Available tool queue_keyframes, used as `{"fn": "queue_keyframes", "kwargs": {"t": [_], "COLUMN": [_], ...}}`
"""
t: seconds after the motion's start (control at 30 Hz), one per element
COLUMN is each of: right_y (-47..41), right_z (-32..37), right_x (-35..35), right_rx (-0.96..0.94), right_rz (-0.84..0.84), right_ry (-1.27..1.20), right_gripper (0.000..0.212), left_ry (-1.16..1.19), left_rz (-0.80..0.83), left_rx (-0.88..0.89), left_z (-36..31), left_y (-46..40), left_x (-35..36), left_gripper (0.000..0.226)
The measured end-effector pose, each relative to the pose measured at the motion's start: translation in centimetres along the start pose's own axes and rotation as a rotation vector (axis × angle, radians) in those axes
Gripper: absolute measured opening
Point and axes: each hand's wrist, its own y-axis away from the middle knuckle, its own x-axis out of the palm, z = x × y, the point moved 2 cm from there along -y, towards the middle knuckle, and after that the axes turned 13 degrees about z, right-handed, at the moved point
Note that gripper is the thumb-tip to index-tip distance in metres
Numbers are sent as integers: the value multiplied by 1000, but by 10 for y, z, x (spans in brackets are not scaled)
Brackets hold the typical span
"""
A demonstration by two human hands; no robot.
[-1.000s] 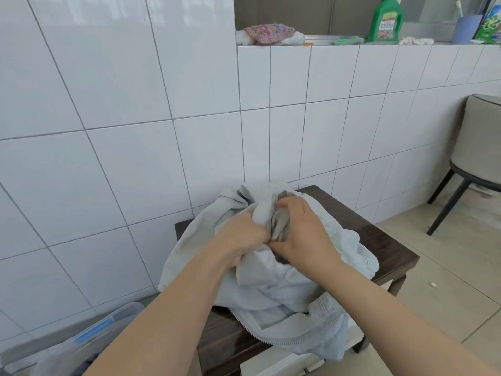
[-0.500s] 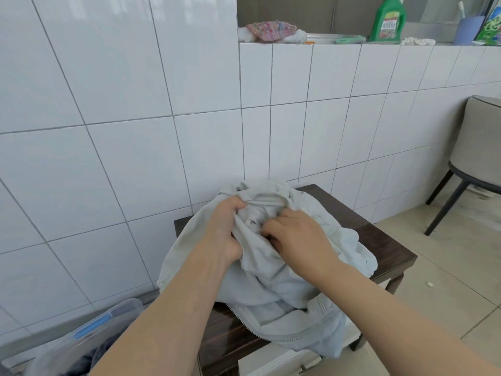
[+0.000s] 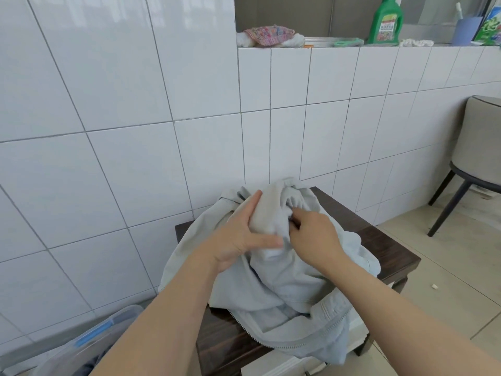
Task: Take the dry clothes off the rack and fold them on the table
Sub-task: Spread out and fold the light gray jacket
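A pale grey zip-up jacket (image 3: 282,283) lies bunched on a small dark wooden table (image 3: 390,248) against the tiled wall. My left hand (image 3: 238,234) holds a raised fold of the jacket between thumb and fingers, near its top. My right hand (image 3: 314,234) pinches the same bunch of cloth from the right, its fingertips buried in the fabric. The jacket's zipper edge hangs over the table's near side. No drying rack is in view.
A clear plastic bin (image 3: 89,340) with a blue handle sits at the lower left. A grey chair (image 3: 477,158) stands on the tiled floor at right. The wall ledge holds a green detergent bottle (image 3: 386,20), a folded patterned cloth (image 3: 268,35) and a blue cup (image 3: 465,29).
Both hands have shifted their hold on the jacket. The left hand now has a taller fold raised at the top, and the right hand has moved slightly to the right.
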Motion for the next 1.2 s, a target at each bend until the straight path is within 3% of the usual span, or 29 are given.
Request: {"fn": "queue_keyframes", "kwargs": {"t": [0.07, 0.2, 0.33, 0.4, 0.43, 0.5, 0.53, 0.6, 0.67, 0.8, 0.87, 0.97, 1.03, 1.07, 1.13, 1.2], "right_y": [-5, -14, -15, -11, -8, -6, -5, -5, -2, 6, 10, 14, 14, 13, 15, 13], "right_z": [7, 17, 4, 2, 5, 12, 15, 20, 27, 33, 32, 24, 14, 10, 5, 3], "right_x": [-12, -57, -119, -124, -119, -106, -100, -88, -75, -49, -39, -29, -32, -37, -41, -35], "right_rx": [25, 89, 145, 132, 108, 36, 12, -35, -85, -94, -92, -56, 31, 87, 192, 267], "right_rz": [-10, -182, -530, -526, -487, -391, -332, -216, -129, -6, 60, 96, -39, -135, -284, -342], "right_ry": [-174, -282, -680, -659, -539, -263, -159, -87, -155, -575, -638, -642, -600, -536, -490, -709], "right_gripper": [30, 24, 20, 15, 16, 25, 28, 29, 27, 23, 23, 22, 26, 27, 26, 27], "left_ry": [-344, -786, -880, -889, -839, -722, -716, -689, -438, -104, 117, 333, 362, 262, -249, -698], "left_rz": [-7, -315, -575, -598, -546, -430, -460, -635, -690, -424, -288, -386, -506, -557, -614, -578], "left_rx": [27, -100, -211, -270, -314, -412, -358, -30, 126, -137, -171, -189, -189, -189, -162, -100], "left_z": [0, 10, 23, 23, 21, 7, -4, -35, -59, -59, -52, -42, -33, -29, -22, -18], "left_y": [-3, -11, -2, -4, -7, -12, -12, -8, -1, 5, 7, 8, 8, 9, 10, 10], "left_x": [4, -8, -29, -34, -33, -27, -18, 5, 27, 30, 26, 18, 8, 5, 6, 17], "left_gripper": [94, 49, 27, 22, 28, 75, 86, 60, 35, 68, 49, 7, 14, 20, 23, 12]}}
